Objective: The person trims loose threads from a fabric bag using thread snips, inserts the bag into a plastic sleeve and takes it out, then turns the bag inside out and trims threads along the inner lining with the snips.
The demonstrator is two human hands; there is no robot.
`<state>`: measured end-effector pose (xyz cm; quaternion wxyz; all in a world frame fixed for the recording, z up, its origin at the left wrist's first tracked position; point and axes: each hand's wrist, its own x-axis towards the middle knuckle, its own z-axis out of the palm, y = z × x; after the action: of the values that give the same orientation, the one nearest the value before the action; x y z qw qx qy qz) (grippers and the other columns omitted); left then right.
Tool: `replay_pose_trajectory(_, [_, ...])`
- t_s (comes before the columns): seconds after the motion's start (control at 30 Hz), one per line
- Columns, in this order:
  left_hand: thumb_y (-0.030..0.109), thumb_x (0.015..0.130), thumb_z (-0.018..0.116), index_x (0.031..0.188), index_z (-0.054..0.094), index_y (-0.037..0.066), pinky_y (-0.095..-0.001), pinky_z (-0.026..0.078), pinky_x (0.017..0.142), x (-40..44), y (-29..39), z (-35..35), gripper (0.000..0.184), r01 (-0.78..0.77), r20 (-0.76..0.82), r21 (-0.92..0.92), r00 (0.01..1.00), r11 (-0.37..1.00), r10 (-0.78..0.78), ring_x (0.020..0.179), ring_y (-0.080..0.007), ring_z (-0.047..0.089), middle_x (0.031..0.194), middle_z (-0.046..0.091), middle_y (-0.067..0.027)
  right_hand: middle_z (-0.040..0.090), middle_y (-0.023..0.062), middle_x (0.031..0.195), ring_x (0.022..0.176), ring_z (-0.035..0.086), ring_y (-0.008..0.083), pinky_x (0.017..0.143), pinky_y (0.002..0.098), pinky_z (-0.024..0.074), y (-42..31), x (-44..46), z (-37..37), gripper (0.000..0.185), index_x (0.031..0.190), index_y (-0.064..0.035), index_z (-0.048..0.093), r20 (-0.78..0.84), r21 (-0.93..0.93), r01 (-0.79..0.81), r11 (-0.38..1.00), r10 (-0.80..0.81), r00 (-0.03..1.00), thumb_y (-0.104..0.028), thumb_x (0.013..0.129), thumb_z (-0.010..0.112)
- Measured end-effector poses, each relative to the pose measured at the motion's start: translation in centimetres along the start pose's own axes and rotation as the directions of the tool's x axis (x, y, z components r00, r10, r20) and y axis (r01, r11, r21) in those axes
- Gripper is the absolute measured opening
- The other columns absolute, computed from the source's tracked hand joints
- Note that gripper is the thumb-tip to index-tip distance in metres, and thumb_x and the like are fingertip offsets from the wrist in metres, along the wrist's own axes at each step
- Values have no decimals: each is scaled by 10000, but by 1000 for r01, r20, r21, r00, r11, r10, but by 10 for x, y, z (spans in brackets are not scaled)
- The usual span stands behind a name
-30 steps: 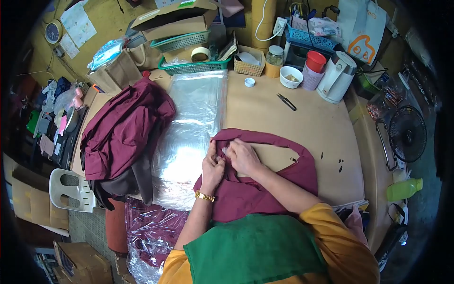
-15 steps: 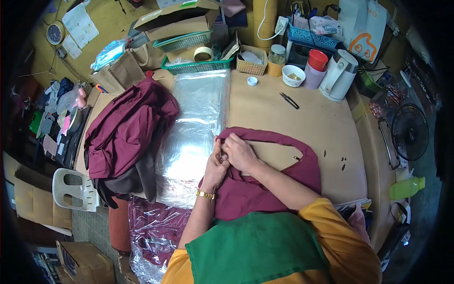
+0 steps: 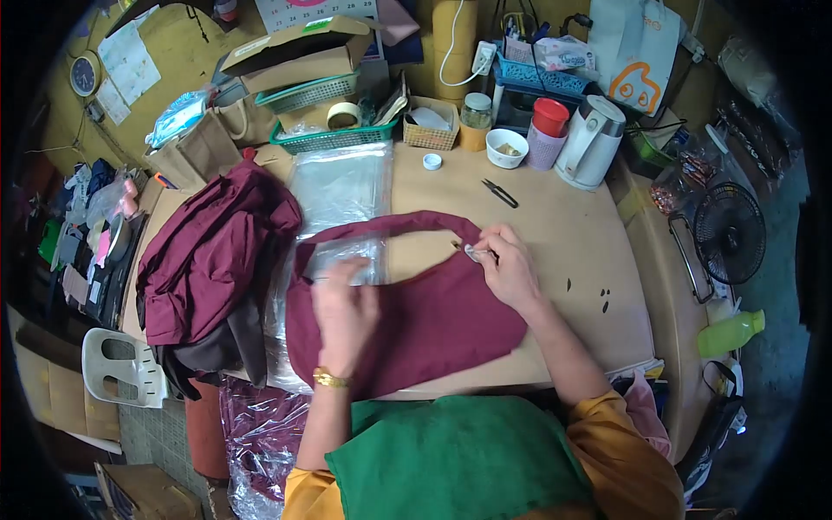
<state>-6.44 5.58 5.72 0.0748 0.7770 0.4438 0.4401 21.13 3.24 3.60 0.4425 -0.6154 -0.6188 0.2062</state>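
A maroon cloth shoulder bag (image 3: pixel 416 325) lies on the table in front of me, its strap arched away from my body. My right hand (image 3: pixel 511 270) is closed at the bag's upper right corner, pinching a small white piece (image 3: pixel 471 252) whose kind I cannot make out. Close by, a brass-coloured zipper pull (image 3: pixel 456 245) shows at the end of the bag's opening. My left hand (image 3: pixel 345 312), a gold watch (image 3: pixel 329 378) on its wrist, is over the left part of the bag. Motion smears its fingers.
Left of the bag are a heap of maroon cloth (image 3: pixel 212 251) and a stack of clear plastic sleeves (image 3: pixel 342 186). Thread snips (image 3: pixel 500 193) lie beyond it. A white bowl (image 3: pixel 507 148), a purple cup (image 3: pixel 546 149) and an electric kettle (image 3: pixel 589 143) stand at the back right.
The bag now lies spread out, farther left, with its zipper end turned. My hands, together at its left edge before, have parted: the left moved left, the right moved right to the white piece.
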Motion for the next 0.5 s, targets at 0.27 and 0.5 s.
replay_pose_trajectory(0.27, [148, 868, 607, 1240, 556, 20, -596, 301, 1080, -17, 30, 126, 397, -118, 319, 166, 946, 979, 60, 1222, -359, 507, 1252, 556, -175, 522, 180, 1320, 1251, 443, 349, 1034, 501, 331, 33, 62, 53, 71, 843, -100, 716, 74, -486, 268, 832, -266, 961, -109, 773, 704])
replay_pose_trajectory(0.5, [192, 866, 611, 1164, 601, 50, -547, 385, 1001, 2, 14, 129, 330, -65, 381, 220, 924, 973, -25, 1094, -346, 530, 1076, 537, -151, 574, 139, 1275, 1248, 465, 318, 1022, 491, 360, 15, 98, 70, 123, 867, -128, 746, 207, -522, 183, 833, -84, 975, -199, 769, 728])
